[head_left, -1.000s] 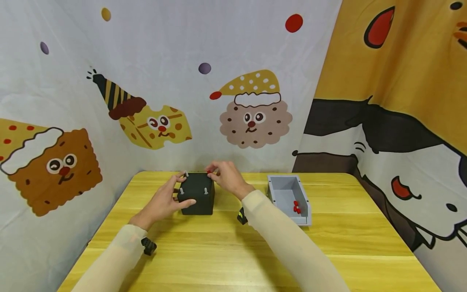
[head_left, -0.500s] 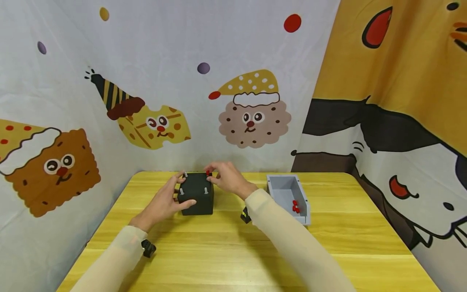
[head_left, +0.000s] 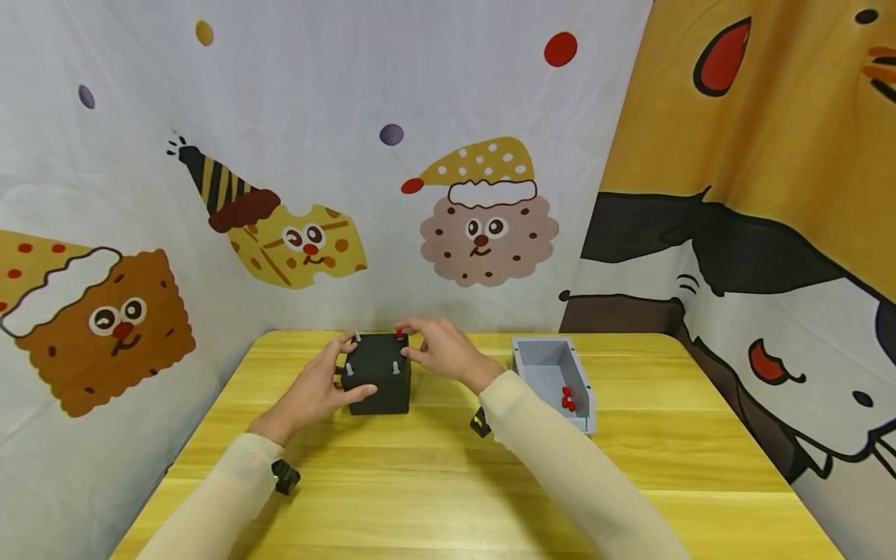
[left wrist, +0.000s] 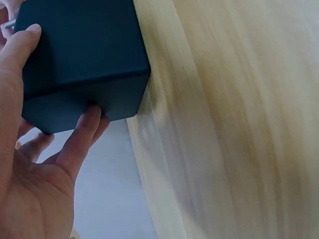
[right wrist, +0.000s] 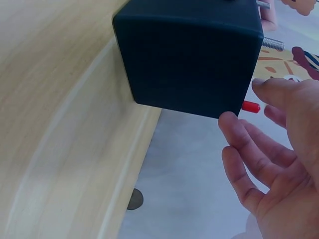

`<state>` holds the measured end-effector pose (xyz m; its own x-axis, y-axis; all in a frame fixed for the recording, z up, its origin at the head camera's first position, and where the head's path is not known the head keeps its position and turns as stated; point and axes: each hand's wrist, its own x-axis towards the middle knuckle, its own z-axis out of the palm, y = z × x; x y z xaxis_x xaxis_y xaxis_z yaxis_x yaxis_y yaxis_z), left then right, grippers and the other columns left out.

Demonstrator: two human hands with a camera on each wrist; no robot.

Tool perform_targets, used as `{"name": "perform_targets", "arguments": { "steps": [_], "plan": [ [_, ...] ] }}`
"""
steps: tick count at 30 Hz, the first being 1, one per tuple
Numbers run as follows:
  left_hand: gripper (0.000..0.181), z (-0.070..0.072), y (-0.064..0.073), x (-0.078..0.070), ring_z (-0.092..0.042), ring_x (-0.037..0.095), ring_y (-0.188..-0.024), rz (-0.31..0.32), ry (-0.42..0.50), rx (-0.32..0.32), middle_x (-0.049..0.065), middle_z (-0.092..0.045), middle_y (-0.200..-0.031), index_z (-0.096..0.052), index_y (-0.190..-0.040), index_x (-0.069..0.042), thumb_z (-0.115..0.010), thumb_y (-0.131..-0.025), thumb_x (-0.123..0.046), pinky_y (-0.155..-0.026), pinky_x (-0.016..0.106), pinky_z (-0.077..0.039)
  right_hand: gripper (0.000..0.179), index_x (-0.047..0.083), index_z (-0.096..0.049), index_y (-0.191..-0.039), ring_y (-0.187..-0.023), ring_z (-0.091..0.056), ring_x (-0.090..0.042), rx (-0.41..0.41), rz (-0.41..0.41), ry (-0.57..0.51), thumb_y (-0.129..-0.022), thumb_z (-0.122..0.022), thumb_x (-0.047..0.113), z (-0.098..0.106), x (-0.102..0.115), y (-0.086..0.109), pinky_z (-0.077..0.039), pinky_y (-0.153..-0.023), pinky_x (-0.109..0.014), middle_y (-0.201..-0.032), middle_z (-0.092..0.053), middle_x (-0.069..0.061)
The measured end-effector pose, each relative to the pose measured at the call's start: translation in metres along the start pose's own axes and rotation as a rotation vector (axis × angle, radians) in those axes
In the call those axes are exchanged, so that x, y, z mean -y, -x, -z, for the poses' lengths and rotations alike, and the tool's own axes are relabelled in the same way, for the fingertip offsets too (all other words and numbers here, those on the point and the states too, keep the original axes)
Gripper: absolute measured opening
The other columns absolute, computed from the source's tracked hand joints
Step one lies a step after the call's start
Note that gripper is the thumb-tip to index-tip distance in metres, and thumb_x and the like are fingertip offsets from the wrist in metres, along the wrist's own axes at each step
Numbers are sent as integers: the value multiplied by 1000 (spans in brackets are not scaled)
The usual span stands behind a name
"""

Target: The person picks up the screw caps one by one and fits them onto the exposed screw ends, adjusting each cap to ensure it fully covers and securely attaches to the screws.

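Note:
A black box (head_left: pixel 381 393) stands on the table with metal threaded studs (right wrist: pixel 273 44) upright at its top corners. My left hand (head_left: pixel 316 390) grips the box from the left, thumb on the front and fingers on the side. A red cap (right wrist: pixel 250 106) sits on the far right stud. Beside it is my right hand (head_left: pixel 446 354); in the right wrist view its thumb and fingers are spread around the cap with a gap. One right fingertip (right wrist: pixel 228 119) is at the box's edge; whether it touches is unclear. In the left wrist view the box (left wrist: pixel 84 45) hides most studs.
Right of the box stands a grey open tray (head_left: pixel 590 400) with several red caps (head_left: pixel 568 399) at its near right end. The wooden table (head_left: pixel 392 482) runs back to a printed cloth (head_left: pixel 476 93). Black wrist cameras (head_left: pixel 285 476) are strapped to both forearms.
My right fingers have parted from the red cap and shifted slightly right, leaving it on the far right stud. The left hand and the box have stayed in place.

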<state>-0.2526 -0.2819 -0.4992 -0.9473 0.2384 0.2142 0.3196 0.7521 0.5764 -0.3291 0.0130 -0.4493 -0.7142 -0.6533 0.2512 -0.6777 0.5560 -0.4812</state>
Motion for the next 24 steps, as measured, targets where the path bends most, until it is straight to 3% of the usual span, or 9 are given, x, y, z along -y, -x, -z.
{"name": "perform_targets", "arguments": {
  "steps": [12, 24],
  "plan": [
    [108, -1, 1, 1, -79, 44, -127, 13, 37, 1, 26, -50, -180, -29, -181, -10, -92, -102, -50, -92, 46, -74, 55, 21, -64, -166, -94, -85, -18, -56, 13, 15, -114, -80, 22, 7, 6, 21, -67, -72, -29, -145, -83, -12],
    [105, -1, 0, 2, -78, 44, -131, 24, 50, 6, 21, -42, -186, -32, -179, -12, -91, -102, -53, -95, 49, -74, 42, 15, -75, -151, -90, -82, -14, -120, 81, 78, -110, -85, 19, 19, 10, 47, -67, -76, -25, -137, -85, -8]
  ]
}}
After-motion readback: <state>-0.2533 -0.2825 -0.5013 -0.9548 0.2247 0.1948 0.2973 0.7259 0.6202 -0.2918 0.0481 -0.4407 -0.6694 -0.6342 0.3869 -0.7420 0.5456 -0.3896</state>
